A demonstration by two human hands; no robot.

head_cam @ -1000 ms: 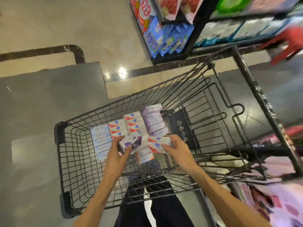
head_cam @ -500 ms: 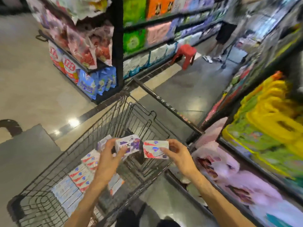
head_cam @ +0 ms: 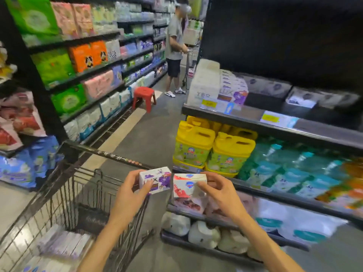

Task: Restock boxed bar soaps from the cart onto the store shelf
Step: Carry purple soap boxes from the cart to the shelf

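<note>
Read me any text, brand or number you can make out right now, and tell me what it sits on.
"LUX": purple-and-white soap box held in the left hand.
"LUX": purple pack on the upper right shelf.
Blue shield logo on the red-and-white soap box in the right hand: lettering too blurred.
Yellow price tags and cart handle print: unreadable.

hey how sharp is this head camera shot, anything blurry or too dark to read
Head view: the purple soap box and red-and-white soap box are fairly sharp; the cart and shelf edges smear with motion blur; wide-angle bending at the borders; the upper right shelf is nearly black.
</note>
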